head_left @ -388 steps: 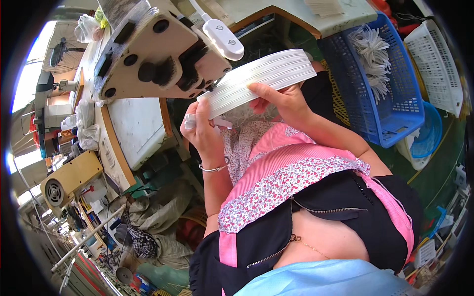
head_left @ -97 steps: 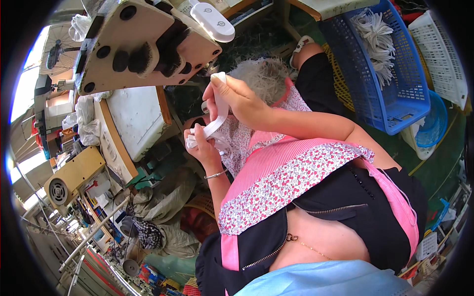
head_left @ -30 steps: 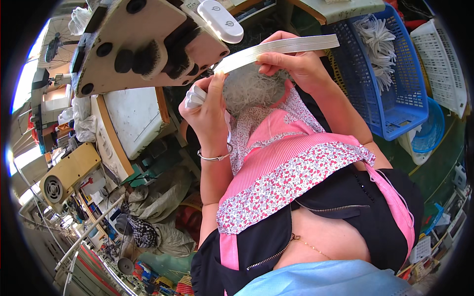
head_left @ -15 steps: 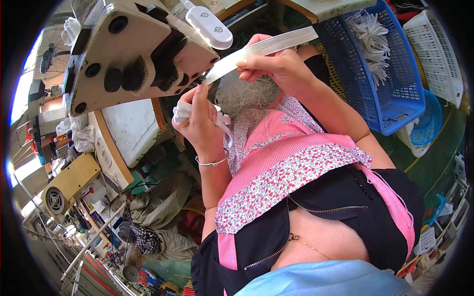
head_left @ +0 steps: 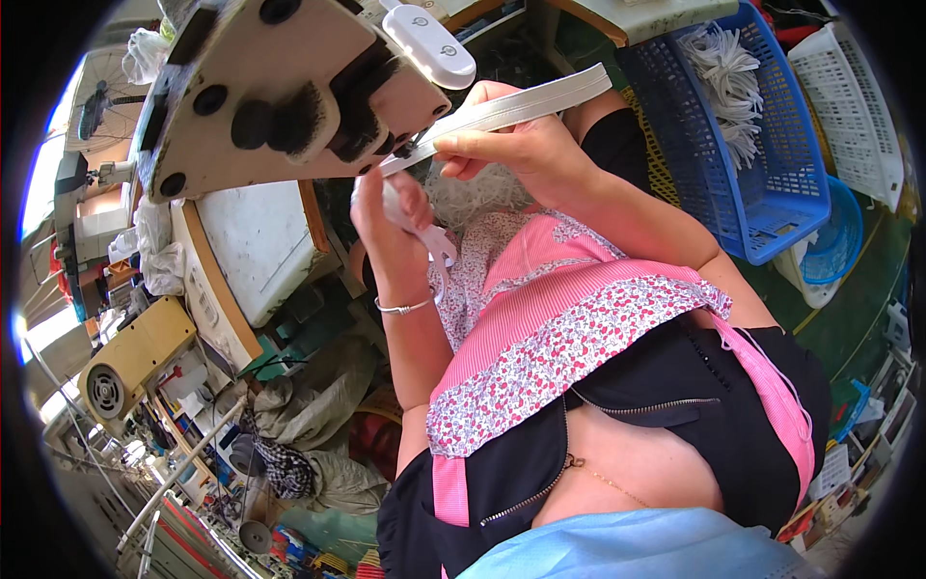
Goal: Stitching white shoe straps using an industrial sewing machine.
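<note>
A flat white zipper [head_left: 555, 98], with a line along its middle, runs slantwise under the edge of the sewing machine head [head_left: 241, 82]. My right hand [head_left: 531, 150] is closed on it, thumb on top, and its free end sticks out to the upper right. Below the machine, my left hand [head_left: 386, 217] is curled round a loose white ribbon-like strip [head_left: 439, 249] that hangs toward my lap; motion blurs its fingers. The zipper's lower end comes close to that hand, but I cannot tell whether they touch.
A blue basket [head_left: 786, 217] holding bundled white strips [head_left: 723, 72] stands at the right, beside a white basket [head_left: 849, 116] and a blue basin [head_left: 834, 232]. A white controller [head_left: 429, 46] hangs by the machine. White thread scraps [head_left: 477, 193] lie behind my apron [head_left: 579, 318].
The machine head appears shifted up and right in view. My right hand and the zipper have come slightly left and down. My left hand has dropped from the zipper's end and turned.
</note>
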`<action>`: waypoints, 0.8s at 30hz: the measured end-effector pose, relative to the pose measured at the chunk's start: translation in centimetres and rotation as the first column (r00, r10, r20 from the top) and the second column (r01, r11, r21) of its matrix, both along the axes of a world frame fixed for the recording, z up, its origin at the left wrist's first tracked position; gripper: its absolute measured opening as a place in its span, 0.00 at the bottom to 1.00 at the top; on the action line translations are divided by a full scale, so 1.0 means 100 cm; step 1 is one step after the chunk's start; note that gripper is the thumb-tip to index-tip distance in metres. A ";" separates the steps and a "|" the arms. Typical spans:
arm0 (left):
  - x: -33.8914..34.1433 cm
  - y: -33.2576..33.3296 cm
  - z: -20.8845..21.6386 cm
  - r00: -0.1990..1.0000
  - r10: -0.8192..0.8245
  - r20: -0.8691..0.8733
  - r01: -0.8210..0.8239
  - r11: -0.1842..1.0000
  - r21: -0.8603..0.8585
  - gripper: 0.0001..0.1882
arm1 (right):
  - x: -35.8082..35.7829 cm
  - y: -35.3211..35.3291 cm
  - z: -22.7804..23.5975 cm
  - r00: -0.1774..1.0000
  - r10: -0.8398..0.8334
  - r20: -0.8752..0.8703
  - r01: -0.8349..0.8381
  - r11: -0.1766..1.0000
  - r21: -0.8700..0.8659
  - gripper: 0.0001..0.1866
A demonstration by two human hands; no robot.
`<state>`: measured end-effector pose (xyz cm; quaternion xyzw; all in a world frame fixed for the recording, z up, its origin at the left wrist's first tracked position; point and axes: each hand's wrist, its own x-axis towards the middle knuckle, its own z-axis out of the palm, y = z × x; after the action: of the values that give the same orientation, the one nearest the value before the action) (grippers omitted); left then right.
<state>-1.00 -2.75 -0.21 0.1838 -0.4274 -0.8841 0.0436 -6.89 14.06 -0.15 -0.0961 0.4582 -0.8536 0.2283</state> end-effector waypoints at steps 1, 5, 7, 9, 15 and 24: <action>-0.002 -0.003 -0.005 0.996 -0.081 0.022 0.082 0.996 -0.030 0.13 | 0.001 -0.002 0.001 1.000 -0.009 -0.008 0.009 1.000 0.007 0.13; -0.008 0.006 0.002 0.994 0.072 -0.079 -0.085 0.981 -0.176 0.13 | 0.002 -0.003 0.003 1.000 -0.012 -0.002 0.012 1.000 0.004 0.12; -0.009 0.003 0.003 0.987 0.125 -0.103 -0.150 0.948 -0.281 0.13 | 0.004 0.000 0.006 1.000 0.018 0.008 -0.018 1.000 0.001 0.12; -0.010 -0.001 0.006 0.970 0.185 -0.159 -0.236 0.878 -0.417 0.15 | 0.005 0.005 0.004 0.999 0.049 0.018 -0.049 0.999 -0.003 0.12; -0.006 -0.023 0.013 0.966 0.213 -0.144 -0.256 0.832 -0.491 0.12 | 0.004 0.039 -0.017 0.982 -0.063 0.177 0.097 0.977 -0.190 0.12; -0.003 -0.054 0.019 0.925 0.369 -0.093 -0.365 0.790 -0.493 0.10 | 0.012 0.029 -0.016 0.991 -0.111 0.072 0.119 0.985 -0.123 0.08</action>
<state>-1.34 -8.14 1.66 0.2490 -0.5986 -0.7160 0.2589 -5.64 16.95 -1.73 -0.0560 0.4002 -0.8955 0.1867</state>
